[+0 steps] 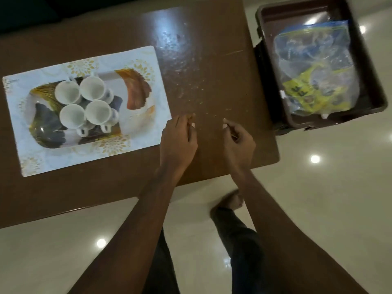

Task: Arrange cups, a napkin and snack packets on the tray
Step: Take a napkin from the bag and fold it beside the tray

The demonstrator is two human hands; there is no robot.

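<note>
1. A person stands at a glossy dark brown wooden table (106, 187) and looks down over both bare forearms.
2. On the table's left part lies a white placemat with gold flower prints (135, 66); on it sits a tray patterned in white, orange and dark blue (135, 92), whose exact outline is hard to make out against the mat.
3. Four white ceramic cups (84, 102) stand upright on the tray, clustered in a square and touching, their handles partly hidden.
4. The left hand (178, 139) hovers just beside the mat's right edge, fingers curled loosely inward and holding nothing.
5. The right hand (238, 143) is near it over bare table, fingers also curled; whether the thumb and forefinger pinch something thin I cannot tell.
6. Off the table's right end sits a dark brown plastic bin (265, 39), cut off at the top, holding a clear zip bag with yellow snack packets (314, 92) blurred inside.
7. Below, a bare foot (229, 202) shows on the shiny pale floor (328, 209).
</note>
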